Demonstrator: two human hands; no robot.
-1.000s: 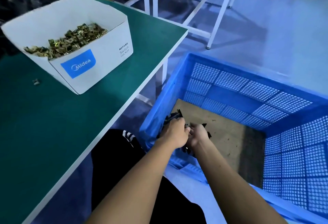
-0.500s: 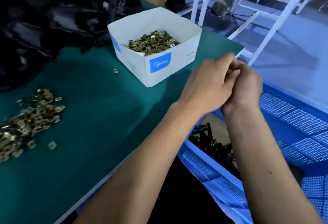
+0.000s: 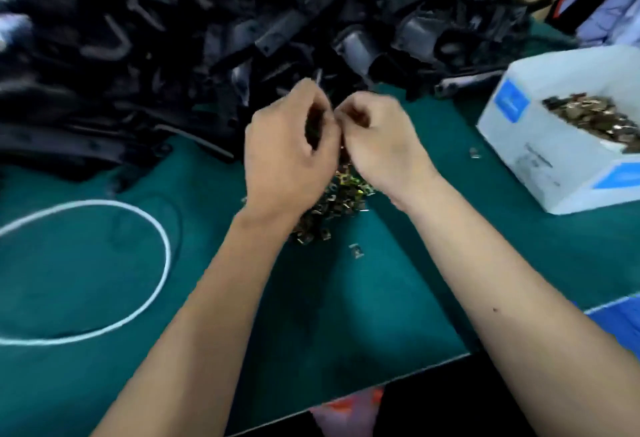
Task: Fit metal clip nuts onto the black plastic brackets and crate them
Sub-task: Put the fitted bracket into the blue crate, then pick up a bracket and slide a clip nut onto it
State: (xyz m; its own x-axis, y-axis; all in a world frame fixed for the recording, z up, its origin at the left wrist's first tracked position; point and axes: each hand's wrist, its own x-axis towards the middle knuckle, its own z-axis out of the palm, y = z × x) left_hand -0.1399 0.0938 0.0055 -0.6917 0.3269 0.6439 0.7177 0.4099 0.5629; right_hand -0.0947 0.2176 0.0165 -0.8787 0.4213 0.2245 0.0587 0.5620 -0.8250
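Resting on the surface, far left: a white cord loop [image 3: 104, 270] lies flat on the green surface [image 3: 346, 315], well apart from the hands.
Bracket pile: a heap of black plastic brackets [image 3: 242, 28] fills the back of the surface from the left edge to past the middle; single pieces are too blurred to tell apart.
Left hand: the left hand [image 3: 287, 156] is held over the near edge of the bracket pile, its fingers [image 3: 320, 104] curled in towards the palm, and something dark shows inside the curl. Whether that is a bracket in its grip cannot be told through the blur.
Right hand: the right hand [image 3: 377, 138] is just beside the left, knuckles touching or almost touching it, its fingers [image 3: 356, 112] clenched tight. What they pinch, if anything, cannot be told.
Loose clips: a small heap of brass-coloured metal clips [image 3: 339, 201] lies on the surface directly under and between the two wrists, with one stray clip [image 3: 356, 250] just nearer the person.
Box, right: a white cardboard box [image 3: 540, 159] with blue labels stands on the surface near the right hand, heaped with more clips [image 3: 595, 118]; another single clip [image 3: 475, 153] lies just beside its left wall.
Crate: only a blue corner [image 3: 620, 315] shows past the surface edge at the far right.
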